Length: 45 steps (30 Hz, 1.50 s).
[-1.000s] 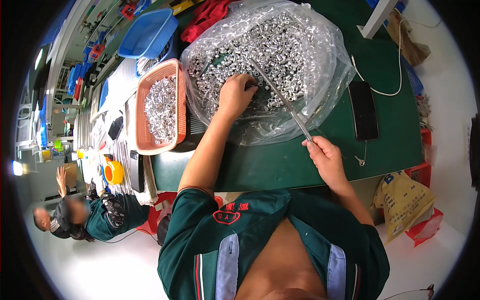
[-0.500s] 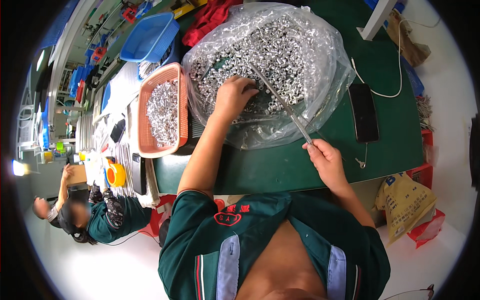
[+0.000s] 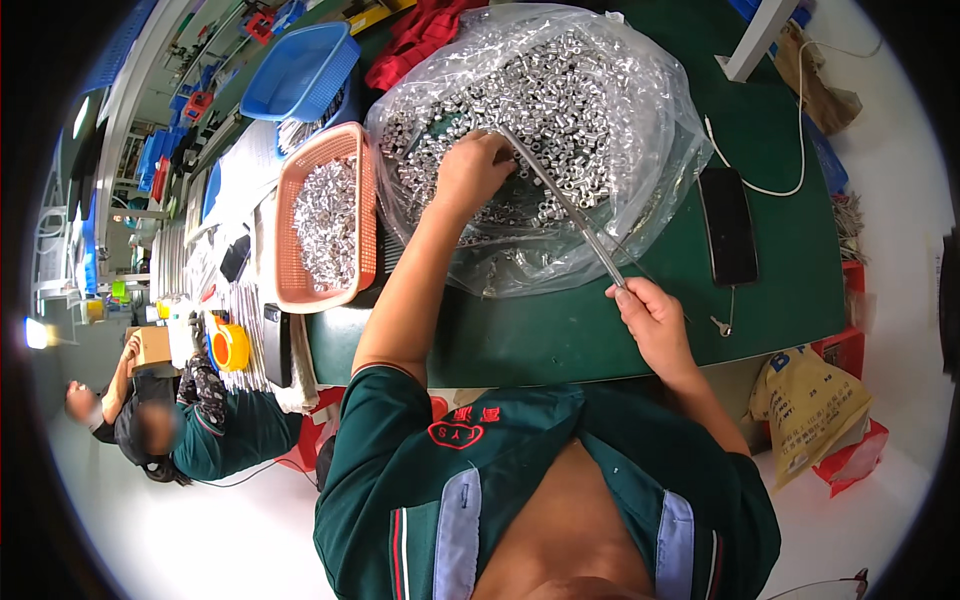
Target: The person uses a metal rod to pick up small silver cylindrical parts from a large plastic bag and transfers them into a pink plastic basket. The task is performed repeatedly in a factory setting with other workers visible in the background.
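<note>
My right hand (image 3: 650,315) is closed round the near end of a long, thin metal rod (image 3: 570,208), or a few held together. The rod slants up and left over a large clear plastic bag (image 3: 665,130) spread open on the table. Inside the bag lies a heap of small, shiny, ring-like metal parts (image 3: 575,110). My left hand (image 3: 474,172) reaches into the bag, its fingers bent and closed beside the far part of the rod. What those fingertips hold, if anything, is hidden.
Left of the bag stands a pink basket (image 3: 285,235) of small silvery parts, with a blue basket (image 3: 300,75) behind it. A black phone (image 3: 728,225), a key (image 3: 720,326) and a white cable (image 3: 800,150) lie right on the green table (image 3: 560,340). Co-workers (image 3: 235,435) sit far left.
My left hand has moved a little up and away from me, toward the far end of the rod, and its fingers have drawn closer to it. My right hand and the rod stay nearly still.
</note>
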{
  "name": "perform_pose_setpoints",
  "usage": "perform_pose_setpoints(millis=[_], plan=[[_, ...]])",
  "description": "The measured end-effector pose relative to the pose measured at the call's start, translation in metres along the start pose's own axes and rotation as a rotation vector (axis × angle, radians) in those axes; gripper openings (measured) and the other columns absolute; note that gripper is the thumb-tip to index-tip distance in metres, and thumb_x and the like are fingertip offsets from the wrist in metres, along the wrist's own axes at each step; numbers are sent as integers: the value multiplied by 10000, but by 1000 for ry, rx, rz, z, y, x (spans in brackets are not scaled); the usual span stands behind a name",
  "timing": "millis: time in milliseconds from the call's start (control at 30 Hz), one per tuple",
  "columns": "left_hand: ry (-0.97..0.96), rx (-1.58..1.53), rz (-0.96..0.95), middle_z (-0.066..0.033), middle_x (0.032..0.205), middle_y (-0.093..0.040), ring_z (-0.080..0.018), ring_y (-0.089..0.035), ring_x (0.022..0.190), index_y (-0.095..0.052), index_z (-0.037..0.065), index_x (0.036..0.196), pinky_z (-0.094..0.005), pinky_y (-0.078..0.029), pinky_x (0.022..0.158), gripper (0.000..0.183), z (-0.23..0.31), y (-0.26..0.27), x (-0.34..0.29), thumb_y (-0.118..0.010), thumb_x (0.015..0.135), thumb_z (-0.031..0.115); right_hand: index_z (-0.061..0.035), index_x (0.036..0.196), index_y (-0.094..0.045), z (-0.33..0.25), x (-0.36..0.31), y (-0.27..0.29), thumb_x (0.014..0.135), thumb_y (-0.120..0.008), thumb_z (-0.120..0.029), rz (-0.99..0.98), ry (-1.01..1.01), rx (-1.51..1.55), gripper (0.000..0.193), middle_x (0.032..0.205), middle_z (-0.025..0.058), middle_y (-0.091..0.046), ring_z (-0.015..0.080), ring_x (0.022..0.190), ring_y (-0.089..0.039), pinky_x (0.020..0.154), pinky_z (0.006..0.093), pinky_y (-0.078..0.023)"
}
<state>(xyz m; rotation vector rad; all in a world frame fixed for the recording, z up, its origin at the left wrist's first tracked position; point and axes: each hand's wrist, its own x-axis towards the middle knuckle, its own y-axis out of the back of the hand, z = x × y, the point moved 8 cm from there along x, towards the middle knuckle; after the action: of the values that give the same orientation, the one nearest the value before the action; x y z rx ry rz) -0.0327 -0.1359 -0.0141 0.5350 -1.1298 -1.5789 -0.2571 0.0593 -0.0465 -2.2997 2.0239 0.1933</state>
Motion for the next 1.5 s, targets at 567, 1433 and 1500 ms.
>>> perform_pose_setpoints(millis=[567, 1433, 1500], plan=[[5, -55, 87, -123, 861, -671, -311, -642, 829, -706, 48, 914, -386, -509, 756, 177, 1, 14, -9, -703, 767, 147, -3, 1007, -628, 1, 0, 0, 982, -538, -148, -14, 1, -3, 173, 622, -67, -393, 6, 519, -324, 452, 195, -244], [-4, -51, -16, -169, 910, -693, -281, -686, 832, -678, 5, 1008, -349, -527, 752, 214, 6, 24, -28, -686, 823, 113, 19, 950, -651, 0, -1, 3, 956, -588, -148, 14, -52, -20, 178, 642, -48, -442, 28, 595, -372, 525, 221, -316], [-31, -31, -20, -165, 906, -683, -320, -663, 846, -682, 11, 987, -376, -515, 766, 216, 6, 19, -28, -697, 804, 126, 20, 950, -650, 0, -1, 3, 955, -589, -144, 21, -43, -19, 175, 645, -47, -446, 27, 597, -375, 528, 220, -320]])
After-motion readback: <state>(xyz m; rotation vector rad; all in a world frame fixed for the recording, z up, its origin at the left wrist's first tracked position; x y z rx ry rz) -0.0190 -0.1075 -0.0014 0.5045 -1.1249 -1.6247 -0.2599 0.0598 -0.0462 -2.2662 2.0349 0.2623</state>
